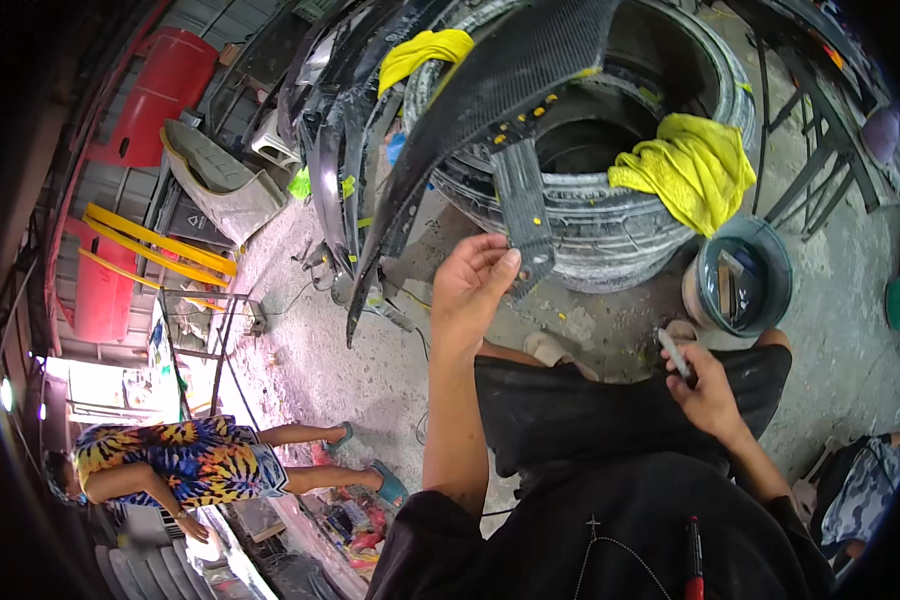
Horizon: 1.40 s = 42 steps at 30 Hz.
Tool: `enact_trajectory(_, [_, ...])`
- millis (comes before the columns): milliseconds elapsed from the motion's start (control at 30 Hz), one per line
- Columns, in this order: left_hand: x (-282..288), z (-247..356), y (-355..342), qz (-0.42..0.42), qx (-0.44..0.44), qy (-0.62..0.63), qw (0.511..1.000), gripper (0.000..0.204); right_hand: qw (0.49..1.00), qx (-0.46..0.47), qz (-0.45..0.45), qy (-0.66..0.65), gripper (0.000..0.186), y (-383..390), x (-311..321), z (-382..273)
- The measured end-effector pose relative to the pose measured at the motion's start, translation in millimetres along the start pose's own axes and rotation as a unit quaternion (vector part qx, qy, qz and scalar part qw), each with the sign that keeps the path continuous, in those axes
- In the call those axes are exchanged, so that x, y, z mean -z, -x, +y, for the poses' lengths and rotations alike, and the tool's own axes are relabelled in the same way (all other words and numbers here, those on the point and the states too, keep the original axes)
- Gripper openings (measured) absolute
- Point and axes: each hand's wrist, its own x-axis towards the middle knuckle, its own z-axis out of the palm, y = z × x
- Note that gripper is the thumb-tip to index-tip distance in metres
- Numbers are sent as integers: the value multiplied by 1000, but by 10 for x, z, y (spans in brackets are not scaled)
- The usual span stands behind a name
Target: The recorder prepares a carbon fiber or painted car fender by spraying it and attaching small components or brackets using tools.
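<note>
My left hand [473, 292] pinches the lower end of a flat dark tab that belongs to a long black carbon-fibre panel [470, 95]. The panel lies across a stack of tyres [610, 245], its pointed tip hanging down to the left. Small yellow spots dot the panel near the tab. Fingers closed, my right hand [708, 392] grips a slim light-grey stick-shaped tool [673, 352] above my lap; its exact kind is unclear. A yellow cloth [685, 175] drapes over the tyres' right side, and another yellow cloth [425, 55] rests at their upper left.
Right of the tyres stands a grey bucket [778, 285] of water with objects in it. Dark metal frames [825, 160] are at upper right. More black panels [335, 150] lean left of the tyres. A person [185, 465] in patterned clothing is at lower left, another person [860, 490] at lower right.
</note>
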Motion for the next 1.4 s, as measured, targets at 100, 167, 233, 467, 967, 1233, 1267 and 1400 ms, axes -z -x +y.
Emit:
enact_trajectory(100, [-90,-164,170,32,20,8,999,21,999,-29,41,-13,29,38,-44,37])
enact_trajectory(167, [-205,-255,331,56,99,86,990,20,989,-87,38,-113,24,93,-80,105])
enact_trajectory(233, [-342,-380,375,91,62,99,989,19,985,-105,42,-129,21,111,-106,114])
enact_trajectory(467, [-413,-807,336,159,-136,21,978,19,979,-138,22,-152,18,56,-185,-33])
enact_trajectory(967, [-640,-696,36,273,-142,-63,949,21,986,-90,39,-133,19,-280,36,-126])
enact_trajectory(1233, [-330,-959,1,257,-192,-198,926,39,931,-220,246,-155,20,180,715,157])
enact_trajectory(1267, [-351,-916,57,187,-181,-175,950,41,921,-218,282,-156,20,193,741,180])
enact_trajectory(1400, [-494,-805,260,69,-145,49,986,40,931,-242,201,-183,25,176,653,144])
